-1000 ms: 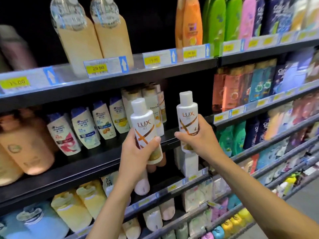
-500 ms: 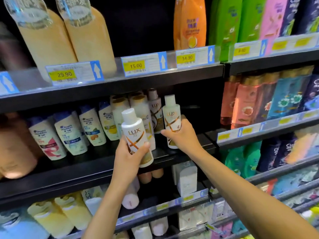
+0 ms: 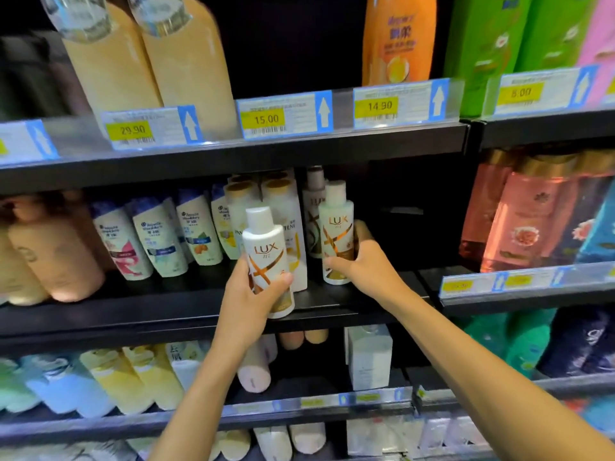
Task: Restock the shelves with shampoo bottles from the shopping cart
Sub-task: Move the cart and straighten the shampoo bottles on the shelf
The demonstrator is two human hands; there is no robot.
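My left hand point(image 3: 248, 301) grips Lux bottle point(image 3: 266, 257), upright, held before front edge of middle shelf point(image 3: 166, 294). My right hand point(image 3: 362, 264) clasps second Lux bottle point(image 3: 336, 227) from its right, upright over same shelf, just beside Pantene bottles point(image 3: 283, 207), before third Lux bottle point(image 3: 314, 207). Cannot tell whether its base rests.

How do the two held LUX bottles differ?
The left-hand LUX bottle, gripped by the left hand, hangs in front of the middle shelf, tilted; the right-hand LUX bottle, gripped by the right hand, stands upright, seemingly on it. The left one is brightly lit; the right one is shadowed. Both have white caps and gold-ribbon labels.
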